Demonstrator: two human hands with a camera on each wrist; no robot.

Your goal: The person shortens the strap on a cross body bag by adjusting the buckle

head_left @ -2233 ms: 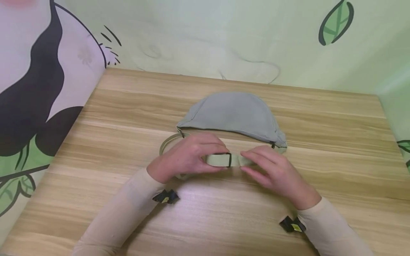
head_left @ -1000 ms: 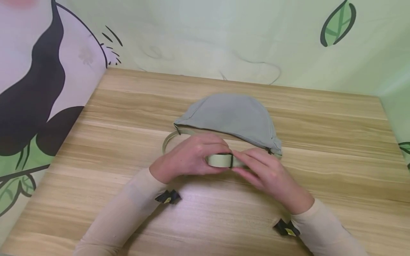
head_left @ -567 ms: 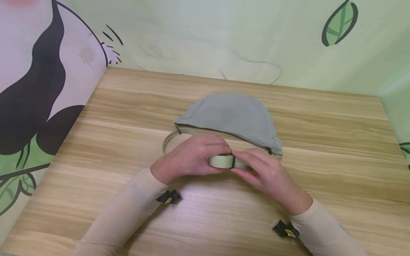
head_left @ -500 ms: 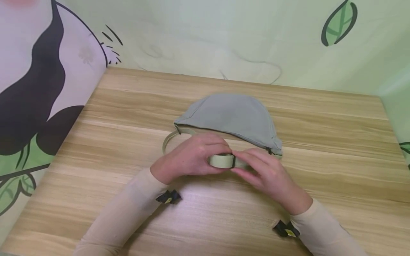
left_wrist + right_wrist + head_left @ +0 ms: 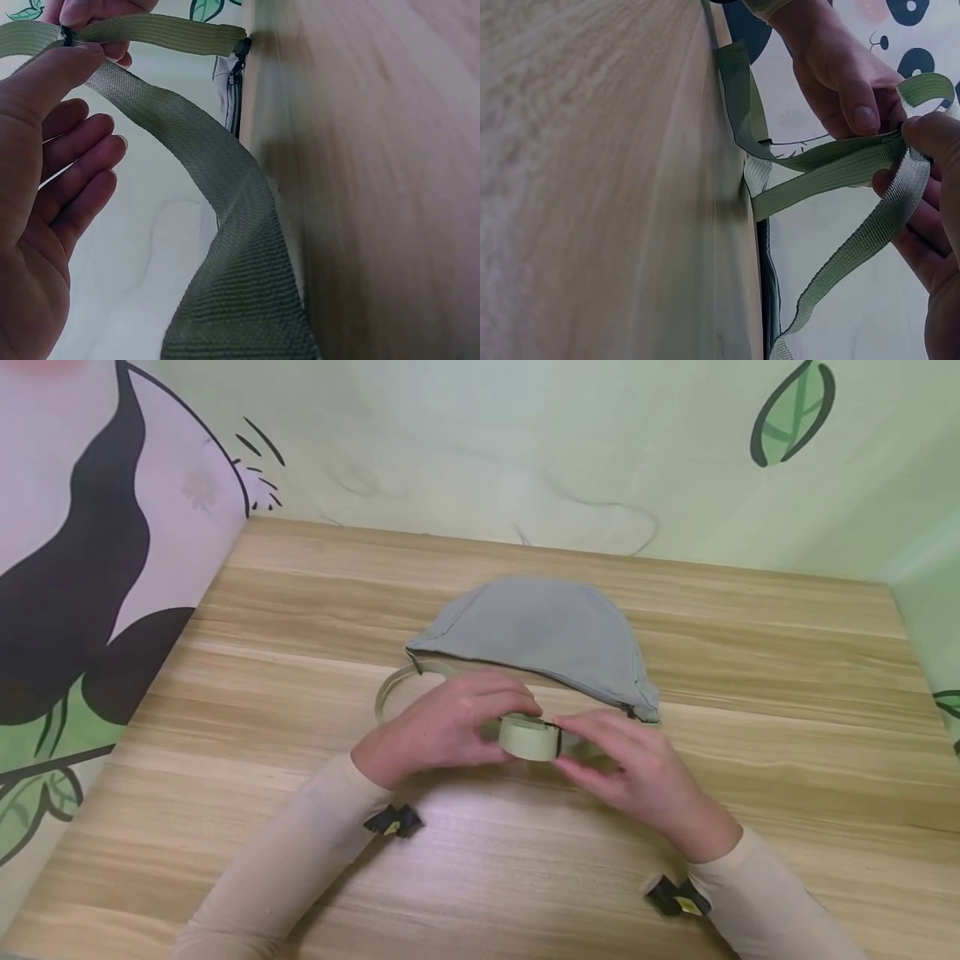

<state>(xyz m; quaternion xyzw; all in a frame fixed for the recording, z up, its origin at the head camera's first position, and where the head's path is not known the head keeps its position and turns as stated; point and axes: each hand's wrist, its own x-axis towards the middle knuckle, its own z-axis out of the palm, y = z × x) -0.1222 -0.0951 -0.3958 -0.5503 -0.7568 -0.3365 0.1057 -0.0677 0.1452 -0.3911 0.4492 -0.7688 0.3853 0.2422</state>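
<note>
A grey half-moon waist bag (image 5: 540,627) lies on the table with its pale green webbing strap (image 5: 528,742) toward me. The strap passes through a black slider (image 5: 558,740) and bulges in a short loop to its left. My right hand (image 5: 637,768) pinches the strap at the slider between thumb and fingers. My left hand (image 5: 442,718) holds the strap beside the loop; in the left wrist view its thumb (image 5: 71,64) presses on the webbing near the slider, other fingers loosely bent. A long piece of strap (image 5: 217,180) hangs below the hands.
Under the bag is a wood-grain table (image 5: 300,585). A printed wall covering (image 5: 465,452) rises behind it and at both sides. Another strap loop (image 5: 386,693) curves out at the bag's left end. Black wrist pieces (image 5: 393,821) sit at both cuffs.
My right hand first moved left to the slider and pinched there, then shifted slightly right with it. The strap loop now bulges further out from between my left fingers. The bag hardly moved.
</note>
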